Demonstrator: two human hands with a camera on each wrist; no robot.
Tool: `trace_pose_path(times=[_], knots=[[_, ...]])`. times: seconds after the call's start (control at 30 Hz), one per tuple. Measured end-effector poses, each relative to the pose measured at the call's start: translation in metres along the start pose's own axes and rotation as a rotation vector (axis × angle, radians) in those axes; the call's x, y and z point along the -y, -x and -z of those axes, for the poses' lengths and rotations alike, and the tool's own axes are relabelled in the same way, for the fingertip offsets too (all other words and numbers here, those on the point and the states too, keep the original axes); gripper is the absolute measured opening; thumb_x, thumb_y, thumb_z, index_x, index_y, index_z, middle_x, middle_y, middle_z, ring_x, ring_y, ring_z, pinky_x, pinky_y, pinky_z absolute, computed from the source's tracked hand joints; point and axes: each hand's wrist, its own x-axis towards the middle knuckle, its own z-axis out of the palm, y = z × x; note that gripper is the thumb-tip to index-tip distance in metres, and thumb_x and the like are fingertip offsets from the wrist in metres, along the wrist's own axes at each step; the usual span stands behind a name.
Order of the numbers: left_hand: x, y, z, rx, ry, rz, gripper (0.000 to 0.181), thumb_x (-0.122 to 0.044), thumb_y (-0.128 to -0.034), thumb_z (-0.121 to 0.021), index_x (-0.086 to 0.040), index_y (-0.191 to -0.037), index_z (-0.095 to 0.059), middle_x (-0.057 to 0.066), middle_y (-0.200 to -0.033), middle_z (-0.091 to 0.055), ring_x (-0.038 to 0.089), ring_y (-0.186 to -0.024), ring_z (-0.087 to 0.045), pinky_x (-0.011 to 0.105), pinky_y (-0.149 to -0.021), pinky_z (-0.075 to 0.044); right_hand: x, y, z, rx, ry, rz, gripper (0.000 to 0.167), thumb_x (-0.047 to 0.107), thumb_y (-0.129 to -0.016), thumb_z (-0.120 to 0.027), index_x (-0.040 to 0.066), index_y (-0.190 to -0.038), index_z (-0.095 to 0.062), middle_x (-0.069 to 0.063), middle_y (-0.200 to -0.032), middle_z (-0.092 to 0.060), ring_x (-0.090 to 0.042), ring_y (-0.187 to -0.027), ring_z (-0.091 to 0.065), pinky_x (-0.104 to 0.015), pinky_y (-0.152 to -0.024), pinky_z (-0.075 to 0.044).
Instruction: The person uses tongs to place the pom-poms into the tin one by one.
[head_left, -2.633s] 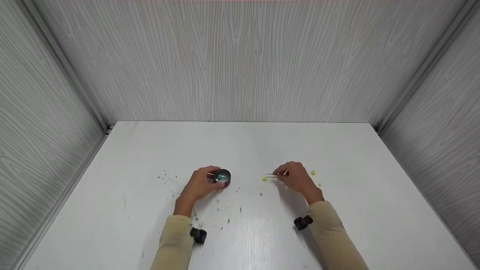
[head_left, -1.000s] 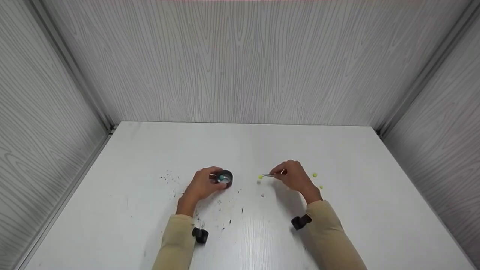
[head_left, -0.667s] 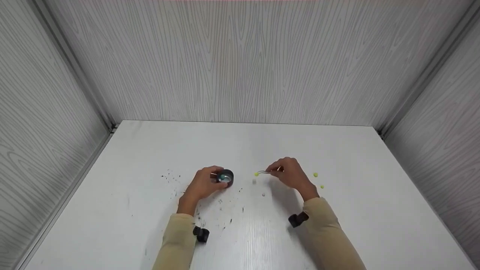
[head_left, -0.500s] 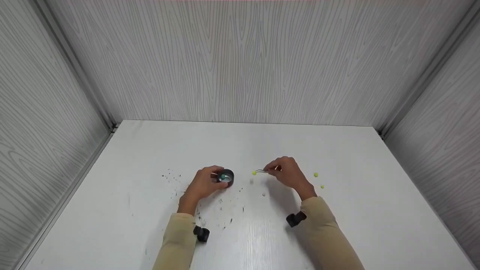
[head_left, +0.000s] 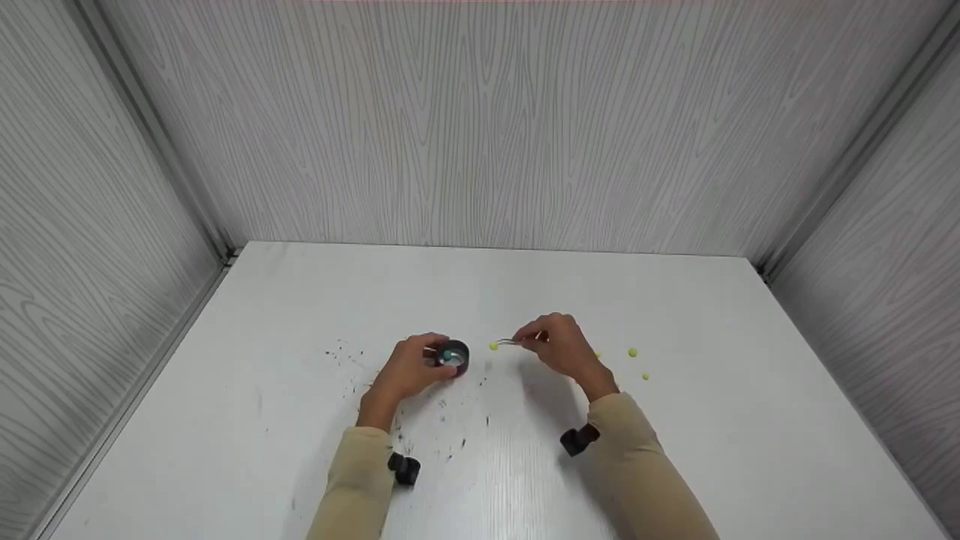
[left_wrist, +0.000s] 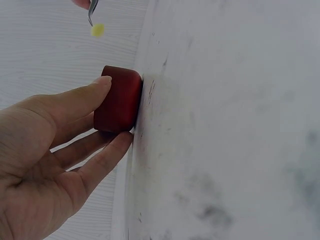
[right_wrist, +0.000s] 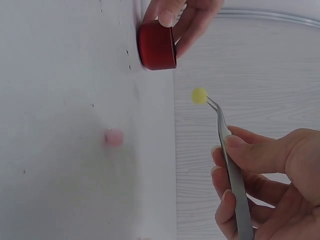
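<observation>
My left hand [head_left: 405,369] grips a small round red cup [left_wrist: 120,102], thumb on one side and fingers on the other. The cup stands on the table, and its inside looks dark in the head view. A blue-green ball [head_left: 448,355] shows within its rim. Bent-tip metal tweezers [right_wrist: 239,195] are pinched in my right hand [head_left: 559,346]. Their tips hold a small yellow ball [right_wrist: 199,95] in the air, to the right of the cup and apart from it.
A pink ball [right_wrist: 114,137] lies on the white table [head_left: 480,285] below the right hand. Yellow balls [head_left: 632,352] lie to the right of that hand. Dark specks [head_left: 345,352] are scattered around the left hand. Grey wood-grain panels [head_left: 480,127] enclose the back and sides.
The tweezers have taken the yellow ball off the table. My right hand has carried it left towards the cup. My left hand and the cup have stayed almost still.
</observation>
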Motion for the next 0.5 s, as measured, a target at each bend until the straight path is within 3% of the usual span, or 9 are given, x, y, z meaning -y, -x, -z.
trace_pose_path(times=[0.33, 0.5], knots=[[0.001, -0.001, -0.001, 0.002, 0.009, 0.007, 0.049, -0.009, -0.0898, -0.079, -0.005, -0.137, -0.064, 0.018, -0.135, -0.066, 0.035, -0.125, -0.065, 0.052, -0.109, -0.051, 0.007, -0.007, -0.012, -0.007, -0.007, 0.035, 0.015, -0.003, -0.091, -0.072, 0.005, -0.098, -0.083, -0.013, -0.097, -0.08, -0.026, -0.085, -0.07, -0.038, -0.074, -0.058], [0.001, -0.001, 0.0, 0.003, 0.003, 0.014, 0.05, -0.009, -0.0901, -0.079, -0.005, -0.138, -0.063, 0.018, -0.137, -0.065, 0.036, -0.125, -0.065, 0.052, -0.109, -0.051, 0.012, -0.011, -0.018, 0.002, -0.002, 0.04, 0.015, -0.002, -0.091, -0.073, 0.006, -0.098, -0.084, -0.011, -0.096, -0.08, -0.022, -0.082, -0.069, -0.034, -0.073, -0.057]])
